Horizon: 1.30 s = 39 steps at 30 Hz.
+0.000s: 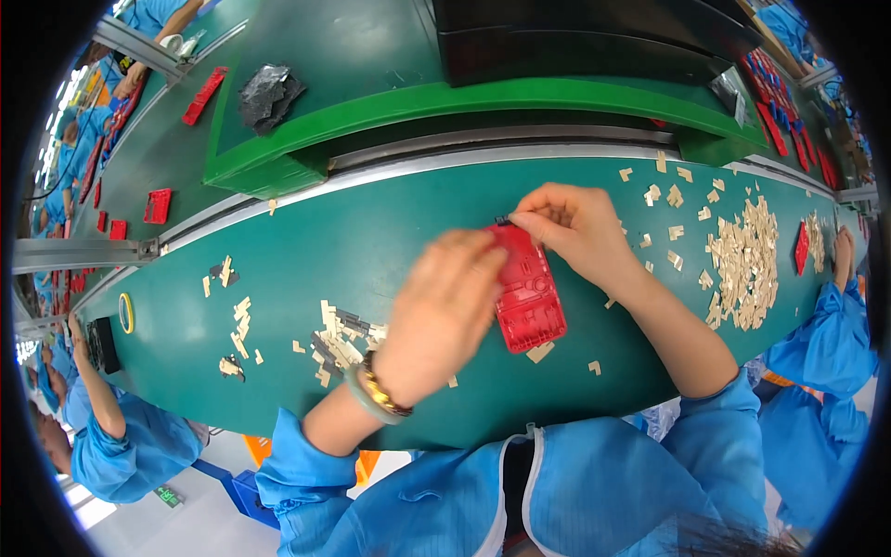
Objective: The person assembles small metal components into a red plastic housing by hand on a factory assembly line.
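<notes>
A red plastic case (531, 295), open and moulded with ribs and compartments inside, lies tilted in front of me on the green worktop. My left hand (450, 292), blurred by motion, covers the case's left side; its fingertips reach over the upper part, and how they grip cannot be made out. At the case's top edge, the thumb and forefinger of my right hand (568, 227) are pinched together on a small black piece (504, 221). Just beyond my left wrist, a loose pile of beige and dark grey L-shaped pads (336, 345) is partly hidden by that hand.
A large heap of beige L-shaped pads (744, 265) spreads at the right, near another red case (801, 249). Beyond the worktop runs a green-edged shelf (408, 104) bearing a dark crumpled stack (269, 96). A yellow tape roll (126, 313) stands far left. Co-workers in blue sit on both sides.
</notes>
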### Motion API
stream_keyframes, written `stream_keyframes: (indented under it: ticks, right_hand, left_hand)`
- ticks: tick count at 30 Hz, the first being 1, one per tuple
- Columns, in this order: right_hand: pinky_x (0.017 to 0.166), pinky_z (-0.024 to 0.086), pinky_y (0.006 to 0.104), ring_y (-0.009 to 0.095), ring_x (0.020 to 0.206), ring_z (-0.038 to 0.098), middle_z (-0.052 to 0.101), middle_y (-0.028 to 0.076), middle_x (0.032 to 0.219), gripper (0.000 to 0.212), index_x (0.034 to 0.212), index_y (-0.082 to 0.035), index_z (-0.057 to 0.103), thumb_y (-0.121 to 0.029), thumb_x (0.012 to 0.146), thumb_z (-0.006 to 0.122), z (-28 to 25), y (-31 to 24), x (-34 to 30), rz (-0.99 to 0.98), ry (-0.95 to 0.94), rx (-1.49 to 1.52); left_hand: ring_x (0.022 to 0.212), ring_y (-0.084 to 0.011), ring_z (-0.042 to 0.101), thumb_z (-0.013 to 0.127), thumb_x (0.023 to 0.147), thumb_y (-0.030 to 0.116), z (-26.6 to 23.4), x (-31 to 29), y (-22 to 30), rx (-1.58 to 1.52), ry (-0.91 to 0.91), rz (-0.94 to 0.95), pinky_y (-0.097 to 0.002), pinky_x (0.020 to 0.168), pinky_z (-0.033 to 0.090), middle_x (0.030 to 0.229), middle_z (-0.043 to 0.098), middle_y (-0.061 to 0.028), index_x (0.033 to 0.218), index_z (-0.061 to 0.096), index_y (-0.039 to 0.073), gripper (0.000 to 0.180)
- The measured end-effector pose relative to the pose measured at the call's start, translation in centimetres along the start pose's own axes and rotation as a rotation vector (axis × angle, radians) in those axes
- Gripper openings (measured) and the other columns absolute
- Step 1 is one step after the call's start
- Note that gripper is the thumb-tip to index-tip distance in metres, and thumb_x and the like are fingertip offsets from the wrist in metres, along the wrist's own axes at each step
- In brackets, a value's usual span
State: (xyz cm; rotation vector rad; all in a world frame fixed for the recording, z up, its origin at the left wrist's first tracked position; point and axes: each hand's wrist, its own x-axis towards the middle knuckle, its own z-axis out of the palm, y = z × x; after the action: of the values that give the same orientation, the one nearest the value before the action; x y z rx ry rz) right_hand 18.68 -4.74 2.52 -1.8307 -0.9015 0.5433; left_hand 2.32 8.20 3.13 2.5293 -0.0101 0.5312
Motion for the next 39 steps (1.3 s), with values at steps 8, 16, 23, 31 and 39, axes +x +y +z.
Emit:
stream_keyframes:
  ticks: [8,16,23,31,39]
  right_hand:
    - [0.050,0.041,0.0192,0.003,0.056,0.052,0.062,0.001,0.065,0.010,0.085,0.004,0.068,-0.006,0.088,0.068,0.3,0.7,0.8,0.248,-0.107,0.079]
    - [0.051,0.045,0.0217,0.005,0.057,0.057,0.065,0.004,0.066,0.009,0.085,0.004,0.069,-0.005,0.086,0.068,1.1,0.5,0.5,0.216,-0.093,0.017]
    - [0.051,0.049,0.0279,0.018,0.056,0.064,0.068,0.011,0.065,0.012,0.083,0.000,0.071,-0.011,0.083,0.068,0.9,0.1,0.3,0.123,-0.083,-0.113]
    - [0.052,0.049,0.0351,0.024,0.059,0.063,0.063,0.007,0.070,0.020,0.100,-0.007,0.069,-0.015,0.082,0.067,0.1,-0.6,-1.8,-0.370,0.076,-0.857]
    - [0.051,0.048,0.0344,0.022,0.060,0.061,0.059,0.005,0.073,0.018,0.098,-0.009,0.068,-0.015,0.081,0.068,0.0,1.7,-3.7,-0.475,0.156,-0.828]
  left_hand:
    - [0.116,-0.0327,0.054,0.075,0.075,0.019,2.8,-0.8,0.2,0.236,-0.078,0.069,-0.0412,0.095,0.050,0.125,0.055,-0.0178,0.114,0.062,-0.004,0.047]
    - [0.116,-0.0318,0.053,0.074,0.077,0.020,2.9,-1.0,0.0,0.261,-0.106,0.055,-0.0384,0.094,0.052,0.127,0.054,-0.0175,0.114,0.062,-0.004,0.046]
    - [0.115,-0.0328,0.053,0.075,0.075,0.018,2.8,-0.4,-0.3,0.133,-0.081,0.017,-0.0393,0.092,0.051,0.128,0.054,-0.0177,0.111,0.061,-0.003,0.044]
    - [0.112,-0.0348,0.054,0.073,0.076,0.015,2.3,0.0,-0.6,0.078,-0.104,0.057,-0.0429,0.091,0.050,0.126,0.056,-0.0183,0.104,0.061,-0.001,0.034]
    - [0.107,-0.0353,0.057,0.070,0.079,0.013,1.9,0.7,-0.2,0.114,-0.086,0.112,-0.0413,0.090,0.050,0.119,0.060,-0.0178,0.107,0.061,0.000,0.032]
